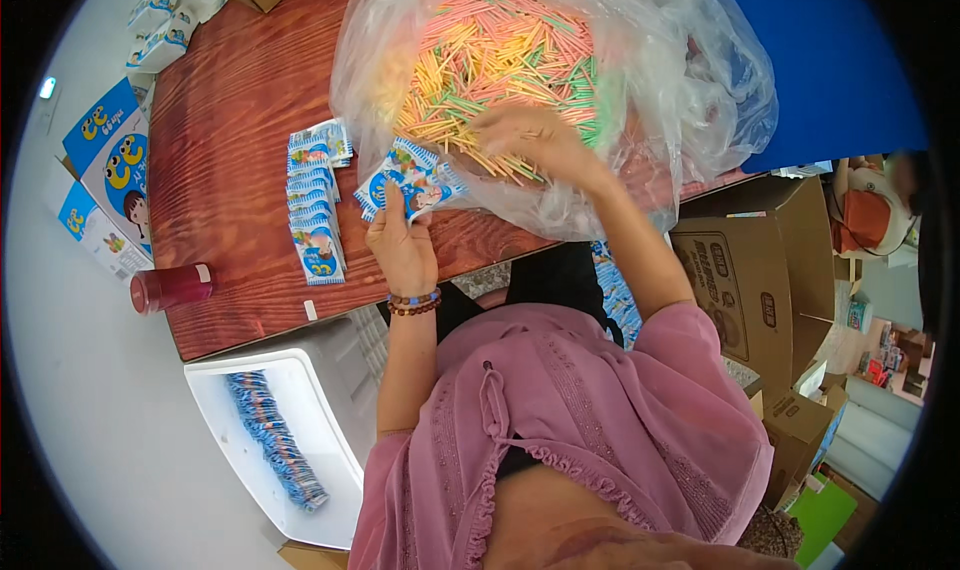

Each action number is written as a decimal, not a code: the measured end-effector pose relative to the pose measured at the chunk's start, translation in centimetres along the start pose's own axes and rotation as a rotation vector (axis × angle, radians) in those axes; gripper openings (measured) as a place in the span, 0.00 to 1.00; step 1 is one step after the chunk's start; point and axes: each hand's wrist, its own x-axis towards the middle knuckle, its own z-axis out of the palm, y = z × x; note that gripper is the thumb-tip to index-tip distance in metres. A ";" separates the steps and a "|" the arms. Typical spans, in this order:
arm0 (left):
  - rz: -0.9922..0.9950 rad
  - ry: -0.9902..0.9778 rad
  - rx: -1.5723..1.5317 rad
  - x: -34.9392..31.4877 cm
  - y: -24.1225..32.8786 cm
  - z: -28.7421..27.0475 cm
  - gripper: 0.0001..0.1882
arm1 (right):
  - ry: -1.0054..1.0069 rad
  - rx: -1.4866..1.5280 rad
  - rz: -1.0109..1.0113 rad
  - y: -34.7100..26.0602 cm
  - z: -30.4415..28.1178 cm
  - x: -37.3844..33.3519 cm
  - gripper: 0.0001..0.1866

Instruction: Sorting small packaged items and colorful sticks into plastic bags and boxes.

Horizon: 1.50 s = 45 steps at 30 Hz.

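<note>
On the red-brown desk (230,120) in front of me, I am holding a fanned bunch of small blue-and-white packets (412,182) in my left hand (400,245), its grip closed on them, while my right hand (535,135) is reaching into the clear plastic bag (660,80) of coloured sticks (490,55), fingers spread loosely over the heap (whether any stick is pinched yet, I cannot tell). A row of the same packets (315,210) is lying just left of my left hand. I am judging this as the picking-up step; next I would need a few sticks gathered cleanly and brought across to the held packets.
</note>
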 end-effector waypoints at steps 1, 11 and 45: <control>-0.005 0.003 0.006 0.0 0.0 0.0 0.08 | 0.094 -0.248 0.067 0.5 -2.6 0.6 0.09; -0.044 -0.032 -0.065 -0.1 -0.3 -0.2 0.07 | 0.058 -1.331 0.259 4.3 -7.0 3.9 0.17; -0.083 -0.011 -0.061 0.2 -0.2 -1.9 0.08 | 0.384 -0.223 0.153 5.4 -7.2 3.9 0.11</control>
